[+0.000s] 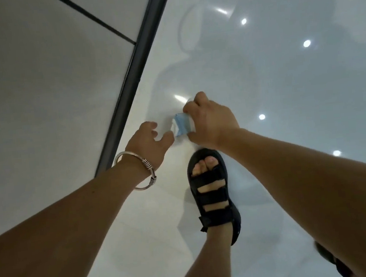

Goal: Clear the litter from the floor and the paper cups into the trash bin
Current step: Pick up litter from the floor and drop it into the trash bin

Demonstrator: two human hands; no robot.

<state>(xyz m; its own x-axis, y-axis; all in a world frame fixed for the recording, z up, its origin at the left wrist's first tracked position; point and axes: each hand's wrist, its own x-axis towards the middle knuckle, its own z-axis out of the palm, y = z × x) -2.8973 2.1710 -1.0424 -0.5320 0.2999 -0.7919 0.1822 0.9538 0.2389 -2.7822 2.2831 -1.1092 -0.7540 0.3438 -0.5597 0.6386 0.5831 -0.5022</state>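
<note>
A crumpled blue and white piece of litter (181,125) lies low over the glossy white floor (284,82), just ahead of my sandalled foot. My right hand (209,122) grips it from the right, fingers curled round its top and bottom edges. My left hand (152,139), with a silver bangle on the wrist, reaches in from the left with fingers loosely spread, its thumb close to the litter's left edge. I cannot tell whether the left hand touches it. No paper cups or trash bin are in view.
A grey wall panel (47,85) with a black frame strip (137,59) runs diagonally on the left, close to my left hand. My foot in a black sandal (210,194) stands right behind the litter. Ceiling lights reflect off the floor to the right.
</note>
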